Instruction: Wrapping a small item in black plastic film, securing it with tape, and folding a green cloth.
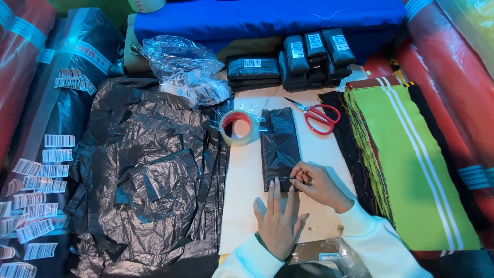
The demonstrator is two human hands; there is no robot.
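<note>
head view: black wrapped packet (280,146) flat on the white table (242,195), beside a tape roll (237,127). left hand (278,221) spread flat, fingertips pressing its near edge; right hand (316,183) pinched on a clear tape strip there. probably light, soft, slippery; best held at folded edges.

Both arms wear long white sleeves of soft, sweatshirt-like fabric, each ending in a ribbed cuff at the wrist. The left hand (279,221) and right hand (319,185) are bare, without gloves, rings or watch showing.
</note>
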